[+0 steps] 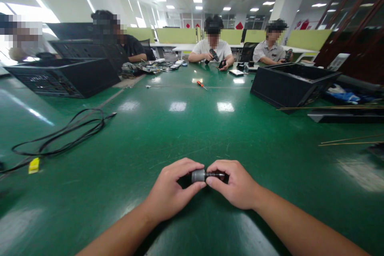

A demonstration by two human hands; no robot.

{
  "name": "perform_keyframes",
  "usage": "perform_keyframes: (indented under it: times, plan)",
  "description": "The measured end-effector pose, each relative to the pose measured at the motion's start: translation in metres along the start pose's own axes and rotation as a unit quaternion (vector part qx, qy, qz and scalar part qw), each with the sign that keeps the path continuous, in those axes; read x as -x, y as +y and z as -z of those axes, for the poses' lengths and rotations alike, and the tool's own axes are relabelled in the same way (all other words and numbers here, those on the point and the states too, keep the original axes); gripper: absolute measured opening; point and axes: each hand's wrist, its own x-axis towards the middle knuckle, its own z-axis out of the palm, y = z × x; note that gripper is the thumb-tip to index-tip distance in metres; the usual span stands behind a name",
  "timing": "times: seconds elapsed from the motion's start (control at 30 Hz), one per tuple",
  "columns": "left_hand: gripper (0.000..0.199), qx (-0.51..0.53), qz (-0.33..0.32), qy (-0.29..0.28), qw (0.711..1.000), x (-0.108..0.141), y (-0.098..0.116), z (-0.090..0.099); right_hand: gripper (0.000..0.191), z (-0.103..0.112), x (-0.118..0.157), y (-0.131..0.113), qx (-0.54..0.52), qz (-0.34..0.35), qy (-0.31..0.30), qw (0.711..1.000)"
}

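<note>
A small dark cylindrical part point(198, 175) with a thin ridged shaft point(214, 175) lies sideways low over the green table, near the front. My left hand point(177, 188) pinches the wide grey end between thumb and fingers. From the other side, my right hand point(235, 184) grips around the shaft, its thumb and fingertips by the point where the shaft meets the wide end. The fingertips of the two hands nearly touch. The palm side of my right hand and part of the shaft's far end are in shadow.
Black cables point(75, 128) with a yellow tag point(34, 165) lie at left. Open black computer cases stand at back left point(69, 76) and right point(288, 84). An orange screwdriver point(201, 85) lies mid-table. Several people sit beyond; one holds a power drill point(214, 55). Thin rods point(333, 108) extend at right.
</note>
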Motion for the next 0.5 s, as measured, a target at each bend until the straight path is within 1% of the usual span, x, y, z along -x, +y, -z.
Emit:
perform_keyframes:
  times: [0.1, 0.23, 0.5]
  plan:
    - [0.023, -0.001, -0.001, 0.002, 1.000, -0.0001, -0.0004, -0.0001, 0.007, -0.0009, -0.0003, 0.0005, 0.006, -0.005, 0.005, 1.000]
    - [0.023, -0.007, 0.002, -0.003, 1.000, -0.0009, -0.0008, -0.0004, 0.007, -0.0007, -0.0005, -0.0002, 0.015, -0.005, 0.005, 1.000]
    - [0.022, -0.020, 0.003, 0.003, 1.000, -0.0014, -0.0007, 0.0001, 0.007, 0.0011, -0.0017, -0.0015, 0.025, -0.003, 0.002, 1.000]
